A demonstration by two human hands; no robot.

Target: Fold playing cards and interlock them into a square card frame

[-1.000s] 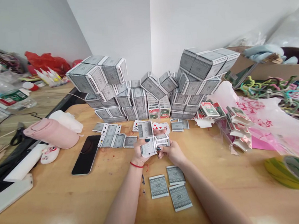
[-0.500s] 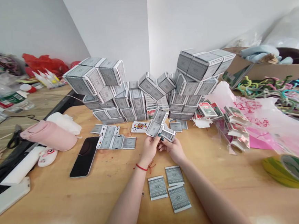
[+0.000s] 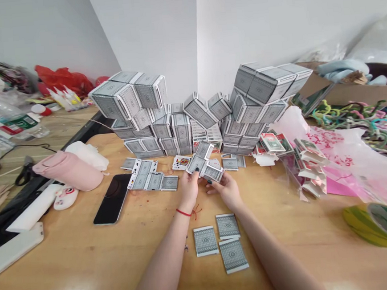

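Note:
Folded playing cards (image 3: 199, 158), patterned in grey and white, are held between my two hands above the table. They look joined in a stepped shape. My left hand (image 3: 189, 189) pinches the left part, thumb on top. My right hand (image 3: 229, 190) grips the lower right part with its thumb, and its other fingers are partly hidden beneath. Just beyond, a face card (image 3: 180, 162) lies face up. Nearer to me, between my forearms, rest three folded card squares, one of them a grey square (image 3: 205, 241).
A structure of folded-card blocks (image 3: 244, 114) rises at the back. Cards (image 3: 147, 175) and a black phone (image 3: 111, 199) lie left, near a pink bottle (image 3: 71, 170). At right are open card boxes (image 3: 310, 165), pink plastic (image 3: 341, 149) and a yellow-green tape roll (image 3: 364, 225).
My hands have moved slightly apart along the held cards, and my left thumb has shifted left, away from the right one. The whole view has turned slightly left.

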